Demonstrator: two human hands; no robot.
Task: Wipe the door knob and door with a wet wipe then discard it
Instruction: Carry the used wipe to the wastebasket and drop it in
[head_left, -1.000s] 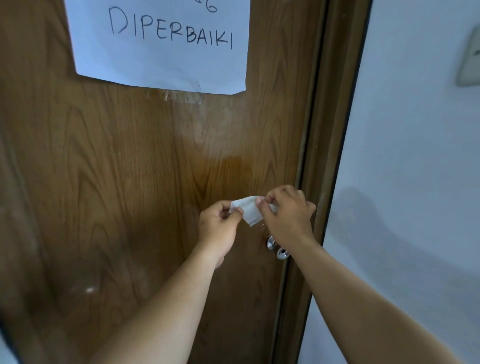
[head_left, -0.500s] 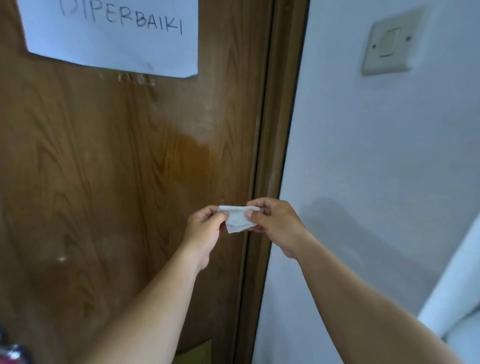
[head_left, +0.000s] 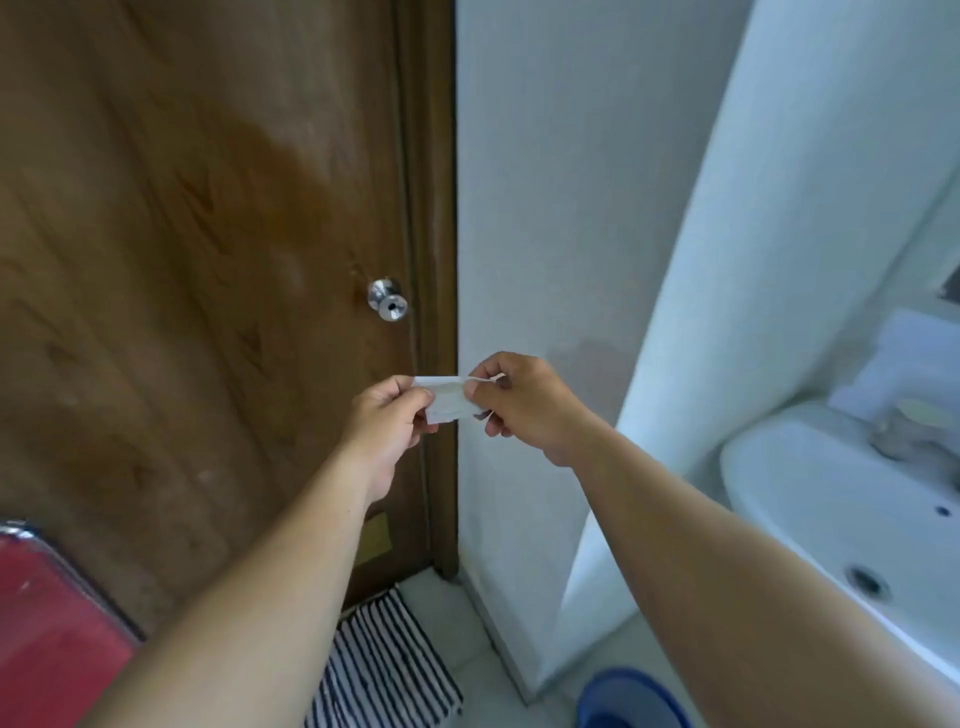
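A small folded white wet wipe (head_left: 448, 400) is pinched between my left hand (head_left: 390, 421) and my right hand (head_left: 524, 402), held in the air in front of the door frame. The brown wooden door (head_left: 197, 291) fills the left of the view, with a darker damp-looking patch above the knob. Its shiny metal door knob (head_left: 387, 300) sits above and left of my hands, apart from them.
A white wall (head_left: 550, 208) stands right of the frame. A white sink (head_left: 831, 509) is at the right. A blue bucket rim (head_left: 631, 699) shows at the bottom, a striped mat (head_left: 384, 670) lies on the floor, and a red object (head_left: 47, 623) is at lower left.
The view has swung down and right, so the paper sign is gone and the sink, mat and bucket appear. Both hands with the wipe have come away from the knob.
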